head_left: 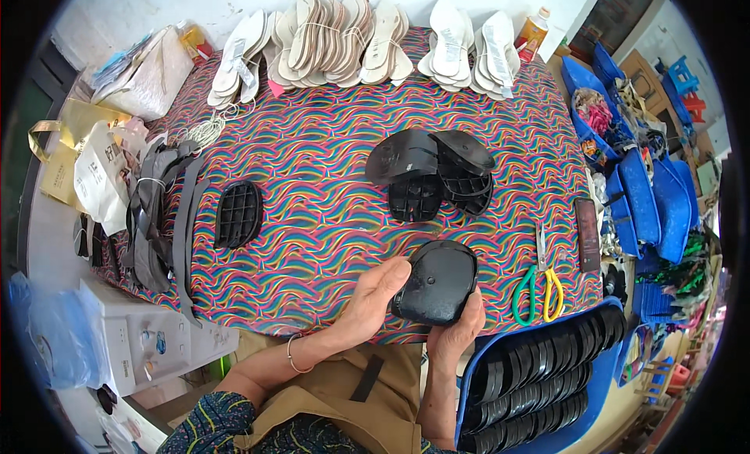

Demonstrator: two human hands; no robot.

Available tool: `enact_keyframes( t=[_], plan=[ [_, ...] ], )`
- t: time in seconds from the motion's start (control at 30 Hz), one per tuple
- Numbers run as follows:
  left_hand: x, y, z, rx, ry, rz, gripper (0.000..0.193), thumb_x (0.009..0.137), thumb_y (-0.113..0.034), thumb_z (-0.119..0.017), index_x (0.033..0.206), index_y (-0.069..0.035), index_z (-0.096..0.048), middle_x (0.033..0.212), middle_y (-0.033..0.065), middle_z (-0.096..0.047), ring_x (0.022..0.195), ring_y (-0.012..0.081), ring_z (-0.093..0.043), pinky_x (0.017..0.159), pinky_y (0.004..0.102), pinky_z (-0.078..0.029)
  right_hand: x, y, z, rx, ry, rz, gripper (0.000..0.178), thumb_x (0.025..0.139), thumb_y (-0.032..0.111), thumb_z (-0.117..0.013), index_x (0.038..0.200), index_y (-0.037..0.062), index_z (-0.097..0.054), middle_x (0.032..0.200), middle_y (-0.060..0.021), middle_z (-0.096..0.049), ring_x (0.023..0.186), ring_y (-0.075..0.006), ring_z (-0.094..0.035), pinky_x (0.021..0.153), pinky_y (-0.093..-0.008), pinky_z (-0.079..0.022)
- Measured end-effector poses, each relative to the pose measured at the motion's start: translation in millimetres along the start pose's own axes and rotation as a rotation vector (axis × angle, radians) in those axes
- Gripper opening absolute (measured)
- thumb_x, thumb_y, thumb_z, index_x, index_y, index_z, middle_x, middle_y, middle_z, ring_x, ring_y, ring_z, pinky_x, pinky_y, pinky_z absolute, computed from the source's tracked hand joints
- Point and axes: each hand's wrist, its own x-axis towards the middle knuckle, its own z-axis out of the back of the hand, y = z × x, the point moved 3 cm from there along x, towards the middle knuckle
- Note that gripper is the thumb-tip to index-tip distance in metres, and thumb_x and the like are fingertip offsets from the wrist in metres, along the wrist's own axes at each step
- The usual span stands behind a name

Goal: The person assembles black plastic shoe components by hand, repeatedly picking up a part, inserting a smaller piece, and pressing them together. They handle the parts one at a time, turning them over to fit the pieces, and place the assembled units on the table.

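Over the near edge of the patterned table I hold a black plastic shoe heel piece [435, 282], smooth rounded face up, with a small hole in it. My left hand [378, 291] is closed on its left side, thumb on top. My right hand [461, 327] grips the lower right side, its fingers partly hidden beneath. Beyond my hands lies a small pile of similar black heel pieces [402, 159], some showing ribbed undersides. Another single heel piece [239, 214] rests to the left with its grid side up.
Scissors [541, 278] with green and yellow handles and a dark phone [587, 234] lie at right. A blue bin [605, 376] holds rows of black heel pieces. Black strips [152, 227] lie at left. Bundled white insoles [324, 40] line the back, with a bottle [533, 34].
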Motion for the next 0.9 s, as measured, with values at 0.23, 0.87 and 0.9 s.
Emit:
enact_keyframes(
  t=[0.23, 0.87, 0.9],
  plan=[
    [-3.9, -3.2, 2.6, 0.205, 0.058, -0.063, 0.035, 0.106, -0.03, -0.05, 0.099, 0.003, -0.06, 0.08, -0.0012, -0.051, 0.077, 0.0059, -0.042, 0.066, 0.0275, -0.039, -5.6, -3.4, -5.7, -0.079, -0.162, 0.069, 0.036, 0.103, 0.031, -0.049, 0.12, 0.0009, -0.06, 0.105, -0.0079, -0.064, 0.095, -0.0161, -0.065, 0.083, -0.0318, -0.055],
    [22.7, -16.0, 21.0, 0.219, 0.215, -0.105, 0.031, 0.103, -0.022, -0.057, 0.121, 0.004, -0.062, 0.1, 0.0028, -0.065, 0.091, 0.0072, -0.057, 0.079, 0.0254, -0.047, 5.1, 0.4, 3.4, -0.342, 0.161, -0.009, 0.033, 0.102, 0.027, -0.05, 0.097, -0.0025, -0.064, 0.08, 0.0031, -0.057, 0.073, -0.0057, -0.048, 0.064, -0.0238, -0.039],
    [22.7, -16.3, 21.5, 0.27, 0.221, -0.148, 0.031, 0.103, -0.021, -0.058, 0.121, 0.004, -0.063, 0.101, 0.0023, -0.066, 0.091, 0.0067, -0.057, 0.079, 0.0253, -0.047, 5.1, -0.7, 3.8, -0.333, 0.156, -0.016, 0.032, 0.101, 0.026, -0.051, 0.096, -0.0029, -0.064, 0.078, 0.0057, -0.053, 0.072, -0.0047, -0.043, 0.063, -0.0233, -0.035]
  ],
)
